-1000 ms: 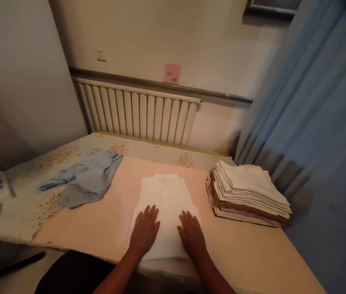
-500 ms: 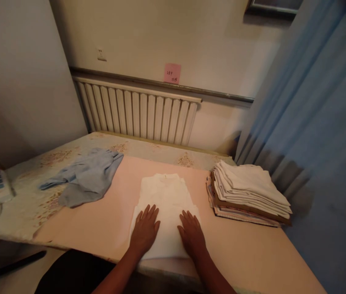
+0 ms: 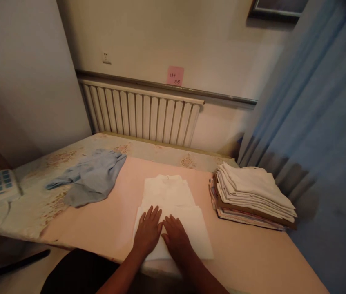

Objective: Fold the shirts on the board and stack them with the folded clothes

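Note:
A white garment (image 3: pixel 173 192), probably a shirt, lies flat and folded in front of me, its collar end pointing away. Flat on its left part rests my left hand (image 3: pixel 149 229), fingers stretched out. My right hand (image 3: pixel 175 234) lies on the middle of the garment with its fingers extended, close beside the left one. Neither hand grips anything. Under the garment spreads a pink cloth (image 3: pixel 111 220).
A crumpled blue-grey garment (image 3: pixel 94 175) lies at the left. To the right stands a stack of folded clothes (image 3: pixel 252 196) beside a blue curtain (image 3: pixel 322 163). A white power strip (image 3: pixel 1 188) sits at the far left; a radiator (image 3: pixel 142 114) is behind the table.
My right hand has slid left across the white garment toward my left hand, which stays about where it was on the cloth. The view has shifted slightly.

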